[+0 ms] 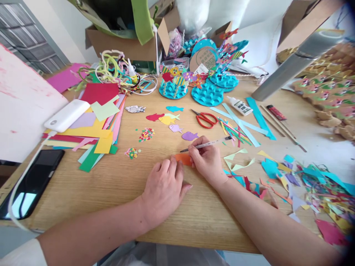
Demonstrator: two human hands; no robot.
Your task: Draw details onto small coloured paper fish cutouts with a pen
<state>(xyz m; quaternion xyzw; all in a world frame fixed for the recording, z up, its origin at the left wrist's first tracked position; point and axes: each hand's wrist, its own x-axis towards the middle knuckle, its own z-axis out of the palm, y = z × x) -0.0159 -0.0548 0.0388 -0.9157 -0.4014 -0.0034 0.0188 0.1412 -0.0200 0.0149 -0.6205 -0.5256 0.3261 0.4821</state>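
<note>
A small orange paper piece (183,159) lies on the wooden table between my hands. My left hand (163,188) rests on its left end, fingers bent and pressing down, thumb held apart. In my right hand (206,160) is a slim clear pen (213,142), its tip pointing left just above the orange paper. Ahead lie paper fish: a purple one (190,136), a lilac one (175,128), a yellow one (166,119), a red one (154,117) and a blue one (174,108). A grey patterned fish (135,109) sits farther left. Part of the orange paper is hidden under my fingers.
Red-handled scissors (205,120), a white glue bottle (240,106) and paper strips (241,123) lie beyond my right hand. Colored scraps (327,192) cover the right side. Stacked paper (101,92), a power bank (66,115) and a phone (30,184) are leftward. Blue egg-tray pieces (207,94) stand behind.
</note>
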